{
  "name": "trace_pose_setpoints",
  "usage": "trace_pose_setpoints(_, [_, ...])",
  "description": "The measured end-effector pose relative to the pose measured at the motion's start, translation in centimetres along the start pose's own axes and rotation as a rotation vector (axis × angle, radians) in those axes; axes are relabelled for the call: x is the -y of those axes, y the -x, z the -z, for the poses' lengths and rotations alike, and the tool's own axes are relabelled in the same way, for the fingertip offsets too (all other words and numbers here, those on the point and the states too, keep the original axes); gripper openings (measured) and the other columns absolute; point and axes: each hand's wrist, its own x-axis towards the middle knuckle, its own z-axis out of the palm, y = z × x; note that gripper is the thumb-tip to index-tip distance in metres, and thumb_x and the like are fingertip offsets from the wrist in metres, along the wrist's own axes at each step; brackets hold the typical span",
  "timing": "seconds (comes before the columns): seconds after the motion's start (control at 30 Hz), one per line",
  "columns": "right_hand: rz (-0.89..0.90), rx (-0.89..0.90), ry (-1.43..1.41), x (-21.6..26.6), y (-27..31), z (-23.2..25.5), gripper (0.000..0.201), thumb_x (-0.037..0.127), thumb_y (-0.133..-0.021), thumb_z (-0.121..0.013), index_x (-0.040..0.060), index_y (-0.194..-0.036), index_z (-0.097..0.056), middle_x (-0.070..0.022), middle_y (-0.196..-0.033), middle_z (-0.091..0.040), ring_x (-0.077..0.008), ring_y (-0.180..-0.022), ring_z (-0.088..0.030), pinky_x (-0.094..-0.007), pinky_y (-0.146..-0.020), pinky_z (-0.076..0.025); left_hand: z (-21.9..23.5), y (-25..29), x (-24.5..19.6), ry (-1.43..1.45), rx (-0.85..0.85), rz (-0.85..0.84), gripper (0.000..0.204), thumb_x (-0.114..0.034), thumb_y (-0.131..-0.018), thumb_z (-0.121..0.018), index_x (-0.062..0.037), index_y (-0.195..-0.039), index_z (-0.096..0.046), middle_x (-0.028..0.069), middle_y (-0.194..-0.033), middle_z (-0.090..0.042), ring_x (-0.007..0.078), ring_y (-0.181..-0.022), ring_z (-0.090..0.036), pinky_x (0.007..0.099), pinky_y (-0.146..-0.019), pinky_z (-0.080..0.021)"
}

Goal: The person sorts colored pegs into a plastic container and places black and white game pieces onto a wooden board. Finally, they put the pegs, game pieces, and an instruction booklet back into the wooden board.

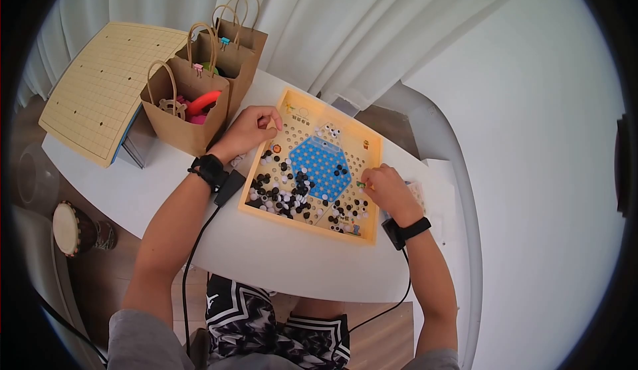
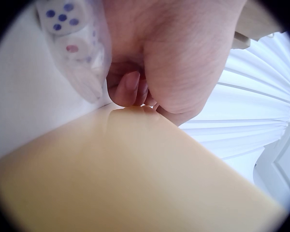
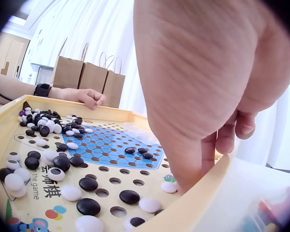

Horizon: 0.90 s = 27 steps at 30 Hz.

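Note:
A shallow yellow game board tray (image 1: 309,94) lies on the white table, its blue hexagon (image 1: 319,167) full of holes. Black and white pieces (image 1: 286,200) are heaped toward its near left corner, and more are scattered near its near right corner. My left hand (image 1: 251,131) holds the left wall, with fingers bent at the rim in the left wrist view. Across the tray, my right hand (image 1: 391,189) grips the right wall, thumb inside and fingers over the outer side. Three black pieces (image 3: 138,152) sit on the blue hexagon.
Brown paper bags (image 1: 186,121) stand behind the left arm, beside a bent wooden grid board (image 1: 109,91). A clear bag of dice (image 2: 63,19) lies by the left wrist. Colourful packaging (image 3: 273,208) lies right of the tray. A drum (image 1: 70,229) stands on the floor.

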Motion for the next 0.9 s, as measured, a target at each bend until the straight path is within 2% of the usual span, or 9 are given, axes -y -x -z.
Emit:
trace_pose_setpoints(0.1, [0.061,-0.065,-0.030,0.3,0.2,-0.2,0.008,0.003,-0.083,-0.070,0.0046,-0.090,-0.071,-0.0142,-0.086,-0.072,-0.0351,-0.093,-0.067,-0.0449,-0.087,-0.055,0.0,0.0,0.2,-0.017,0.002,0.002,0.009,0.003,-0.084,-0.067,-0.0052,-0.087,-0.065,-0.0094,-0.072,-0.032,0.0027,-0.068,-0.032,0.0221,-0.062,-0.028])
trace_pose_setpoints(0.17, [0.018,0.013,-0.132,1.8,0.4,0.9,0.007,0.002,-0.083,-0.068,0.0037,-0.089,-0.069,-0.0158,-0.087,-0.072,-0.0362,-0.088,-0.068,-0.0443,-0.082,-0.056,0.1,0.0,0.0,-0.027,0.003,0.001,0.009,0.003,-0.084,-0.067,-0.0052,-0.087,-0.065,-0.0093,-0.072,-0.032,0.0026,-0.068,-0.032,0.0221,-0.062,-0.028])
trace_pose_setpoints(0.27, [0.055,0.038,-0.145,1.4,0.2,0.0,0.008,0.002,-0.081,-0.068,0.0030,-0.089,-0.068,-0.0171,-0.086,-0.071,-0.0365,-0.085,-0.069,-0.0440,-0.078,-0.056,0.0,0.0,-0.2,-0.044,-0.011,0.001,0.009,0.003,-0.084,-0.067,-0.0054,-0.088,-0.066,-0.0093,-0.072,-0.032,0.0027,-0.068,-0.032,0.0220,-0.062,-0.028])
trace_pose_setpoints(0.5, [0.078,0.082,-0.195,1.3,0.7,1.0,0.009,0.004,-0.081,-0.069,0.0022,-0.090,-0.067,-0.0168,-0.090,-0.071,-0.0366,-0.089,-0.069,-0.0441,-0.078,-0.055,0.0,0.0,0.2,-0.008,-0.007,0.006,0.009,0.002,-0.084,-0.067,-0.0057,-0.087,-0.066,-0.0092,-0.072,-0.032,0.0028,-0.068,-0.033,0.0219,-0.062,-0.028])
trace_pose_setpoints(0.6, [0.090,0.127,-0.171,1.4,1.4,1.1,0.008,0.005,-0.082,-0.069,0.0021,-0.089,-0.067,-0.0167,-0.091,-0.071,-0.0363,-0.091,-0.069,-0.0439,-0.078,-0.055,-0.2,-0.2,0.4,-0.006,-0.019,-0.044,0.008,0.000,-0.083,-0.067,-0.0067,-0.086,-0.069,-0.0093,-0.067,-0.030,0.0035,-0.063,-0.031,0.0245,-0.058,-0.026])
trace_pose_setpoints(0.9, [0.058,0.090,-0.013,2.1,1.7,0.0,0.004,0.004,-0.084,-0.068,0.0022,-0.087,-0.066,-0.0172,-0.089,-0.069,-0.0396,-0.083,-0.068,-0.0472,-0.075,-0.056,-0.1,0.0,0.0,0.014,-0.021,-0.021,0.008,0.000,-0.082,-0.067,-0.0069,-0.086,-0.068,-0.0094,-0.068,-0.030,0.0035,-0.063,-0.031,0.0244,-0.058,-0.026])
